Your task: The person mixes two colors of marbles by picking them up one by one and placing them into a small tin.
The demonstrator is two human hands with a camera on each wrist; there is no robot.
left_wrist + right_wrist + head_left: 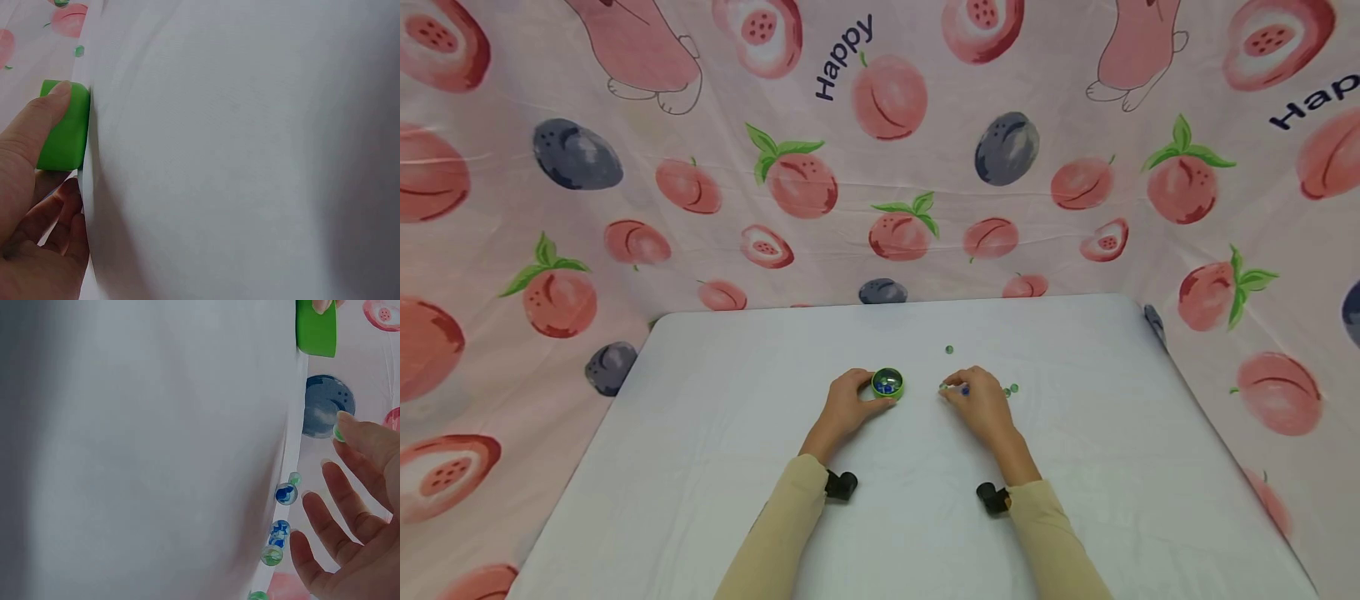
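Round green plastic-looking cup (70, 134): stood on white surface (910, 525), held in left grip (847, 406). Small green glassy marble (338, 434): right of cup, pinched in right grip (983, 406); seemed light, hard, slippery, best taken across its middle.

"What colour is the cup (65, 137)?"
"Plain bright green, with blue marbles (887, 388) inside."
"And the loose marbles (272, 555) around its three o'clock?"
"Clear-looking, some with green swirls, some with blue."
"The surface (662, 458)?"
"Plain white. The cloth (910, 18) at twelve o'clock is pale pink, printed with reddish peaches (890, 97), green leaves (1182, 133), slate-blue fruits (1007, 148) and dark lettering (844, 58)."
"And the sleeves (786, 521) at five and seven o'clock?"
"Both plain pale khaki, beside black wrist cameras (842, 486)."
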